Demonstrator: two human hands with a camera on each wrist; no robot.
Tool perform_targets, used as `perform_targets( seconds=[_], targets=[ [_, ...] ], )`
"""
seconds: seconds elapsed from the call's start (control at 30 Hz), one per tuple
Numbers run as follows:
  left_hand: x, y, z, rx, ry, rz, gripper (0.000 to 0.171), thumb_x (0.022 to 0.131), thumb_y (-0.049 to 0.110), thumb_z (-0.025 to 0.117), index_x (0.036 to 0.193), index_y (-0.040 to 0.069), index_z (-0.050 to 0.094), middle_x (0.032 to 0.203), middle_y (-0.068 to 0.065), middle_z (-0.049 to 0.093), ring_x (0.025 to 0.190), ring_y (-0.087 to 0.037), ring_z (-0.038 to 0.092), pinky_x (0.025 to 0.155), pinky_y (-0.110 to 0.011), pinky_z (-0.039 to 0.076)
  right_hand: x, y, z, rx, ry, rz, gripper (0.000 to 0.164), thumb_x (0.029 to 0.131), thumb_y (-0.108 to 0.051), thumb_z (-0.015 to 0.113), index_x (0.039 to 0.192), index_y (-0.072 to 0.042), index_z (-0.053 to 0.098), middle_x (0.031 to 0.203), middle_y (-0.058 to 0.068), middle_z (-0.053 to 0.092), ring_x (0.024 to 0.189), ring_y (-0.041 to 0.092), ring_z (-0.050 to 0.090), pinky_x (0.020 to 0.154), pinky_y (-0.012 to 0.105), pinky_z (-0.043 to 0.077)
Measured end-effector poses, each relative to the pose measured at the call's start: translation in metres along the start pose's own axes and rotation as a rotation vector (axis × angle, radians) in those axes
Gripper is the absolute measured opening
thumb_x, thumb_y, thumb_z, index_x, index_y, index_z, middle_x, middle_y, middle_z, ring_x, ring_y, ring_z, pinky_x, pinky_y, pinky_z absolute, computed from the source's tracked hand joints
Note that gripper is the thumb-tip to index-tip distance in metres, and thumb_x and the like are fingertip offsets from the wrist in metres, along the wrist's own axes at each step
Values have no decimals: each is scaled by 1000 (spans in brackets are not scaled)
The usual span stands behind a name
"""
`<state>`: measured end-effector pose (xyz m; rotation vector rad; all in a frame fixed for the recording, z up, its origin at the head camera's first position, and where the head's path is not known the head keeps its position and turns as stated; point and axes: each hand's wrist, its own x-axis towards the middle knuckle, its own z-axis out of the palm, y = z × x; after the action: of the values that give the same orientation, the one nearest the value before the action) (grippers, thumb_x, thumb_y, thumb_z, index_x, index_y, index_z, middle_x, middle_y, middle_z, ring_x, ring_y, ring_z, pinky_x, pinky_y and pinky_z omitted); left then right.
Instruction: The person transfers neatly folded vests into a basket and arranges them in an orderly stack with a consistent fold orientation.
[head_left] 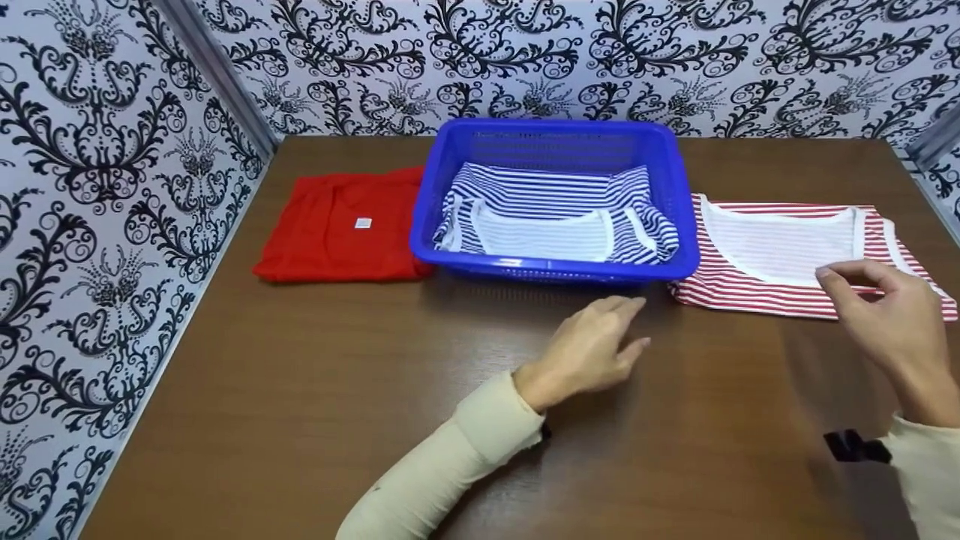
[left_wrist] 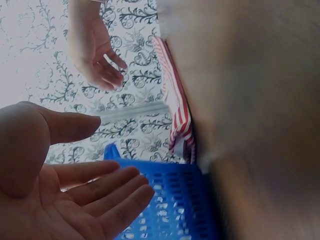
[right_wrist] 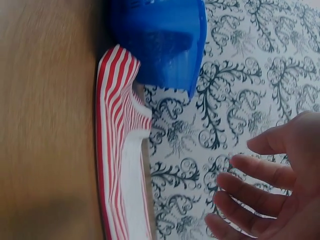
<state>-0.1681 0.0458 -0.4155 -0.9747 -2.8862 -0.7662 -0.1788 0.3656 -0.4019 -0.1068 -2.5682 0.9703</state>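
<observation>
Folded red-and-white striped shirt [head_left: 780, 300] lies on the table, its left end against the blue plastic basket [head_left: 555, 268]. Over its front right part, in the head view, is my right hand [head_left: 892, 315], holding nothing, fingers loosely bent. My left hand [head_left: 592, 349] is in front of the basket, fingers relaxed and spread from the thumb, also with nothing in it; the left wrist view shows its bare palm [left_wrist: 65, 205]. Inside the basket lies a folded navy-and-white striped shirt [head_left: 540, 195], neckline toward me.
A folded red garment [head_left: 315, 232] with a small white label lies left of the basket, touching its side. The brown wooden table [head_left: 300, 390] runs back to walls covered in black-and-white scroll-pattern paper [head_left: 510, 60].
</observation>
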Motion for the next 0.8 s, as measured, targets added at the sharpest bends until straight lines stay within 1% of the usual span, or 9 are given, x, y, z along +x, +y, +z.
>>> perform_targets(
  seconds=[0.23,0.33,0.4,0.47,0.53,0.57,0.6,0.7,0.8],
  targets=[
    [16,7,13,-64,-73,-71,66,99,31,59,152,0,33,153,-14,42,143,-21,37,117,-24,25,4,25,-11,-90,-131,30,34,95,-27,63,108,4,66,77,-53,39,81,-22,38,70,13,30],
    [23,8,18,-119,-114,-125,71,99,33,59,154,1,27,157,-15,35,146,-21,31,118,-25,21,8,33,-12,-132,-180,62,38,95,-33,62,112,2,67,82,-49,41,85,-11,43,71,19,31],
    [27,9,20,-166,-139,-173,73,99,34,58,156,3,24,159,-14,32,148,-20,27,119,-25,19,11,36,-12,-160,-205,82,41,96,-35,61,115,1,66,91,-32,59,95,8,53,73,24,31],
    [32,10,22,-205,-160,-214,75,100,37,57,157,6,21,161,-11,29,149,-18,24,119,-24,18,14,39,-13,-187,-223,99,43,97,-35,59,118,1,64,107,-4,69,109,33,55,79,31,33],
    [36,11,25,-239,-181,-244,76,100,38,56,158,8,19,162,-8,26,150,-15,21,119,-23,16,17,42,-14,-200,-230,114,45,98,-33,57,122,4,61,124,29,60,121,53,45,89,41,35],
    [37,12,26,-250,-191,-252,76,100,39,56,158,8,18,162,-6,25,150,-14,19,119,-22,15,19,44,-15,-206,-232,122,46,98,-32,56,124,6,59,128,38,52,123,58,41,94,48,34],
    [39,13,28,-258,-199,-257,77,100,39,56,158,9,17,163,-5,24,150,-13,18,119,-22,15,20,46,-15,-206,-234,131,46,99,-31,55,125,7,57,130,43,47,125,61,38,98,55,32],
    [44,17,32,-287,-226,-279,77,100,40,56,159,11,16,164,-2,21,151,-11,15,118,-19,12,23,52,-15,-221,-222,155,48,98,-28,54,128,10,53,131,48,40,126,63,34,103,66,27],
    [49,20,38,-314,-230,-299,78,99,41,56,159,12,15,164,1,21,150,-9,14,118,-18,12,25,59,-14,-242,-211,167,51,98,-26,54,131,11,50,132,50,38,125,64,34,103,67,26]
  ],
)
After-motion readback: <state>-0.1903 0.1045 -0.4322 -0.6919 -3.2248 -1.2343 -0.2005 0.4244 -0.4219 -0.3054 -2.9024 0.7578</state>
